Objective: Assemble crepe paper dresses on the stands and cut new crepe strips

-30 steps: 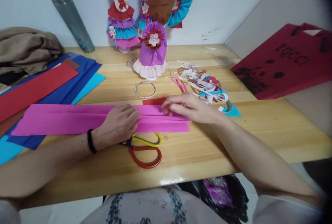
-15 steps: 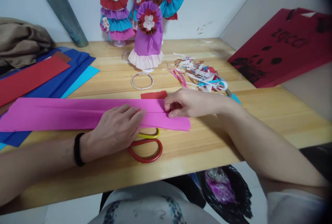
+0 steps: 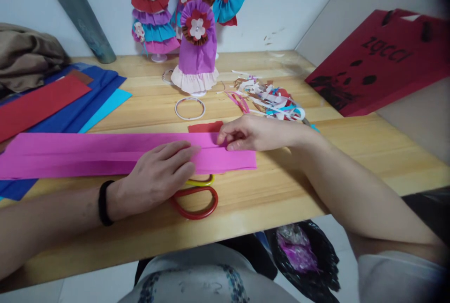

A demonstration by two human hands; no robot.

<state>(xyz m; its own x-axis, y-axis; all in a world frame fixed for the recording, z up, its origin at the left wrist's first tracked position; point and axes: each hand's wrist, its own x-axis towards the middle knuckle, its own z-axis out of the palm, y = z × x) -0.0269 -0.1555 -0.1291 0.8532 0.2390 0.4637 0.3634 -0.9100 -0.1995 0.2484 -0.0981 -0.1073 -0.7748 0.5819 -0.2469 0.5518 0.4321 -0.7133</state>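
A long folded strip of pink crepe paper lies across the table in front of me. My left hand rests palm down on it with fingers stretched forward. Near the strip's right end, my right hand curls its fingers and thumb at the fold line, closed on the paper there. Scissors with a red and a yellow handle lie under the left hand and the strip; their blades are hidden. A small red paper piece shows behind the strip's far edge.
Blue and red paper sheets lie at left near a leaning bottle. Ruffled paper dresses on stands stand at the back. Paper scraps, a ring, a red bag and a bin are also around.
The view has shifted slightly. The strip's right end now lies flatter and straighter, and the right hand has moved only a little along the fold. The left hand stays on the strip.
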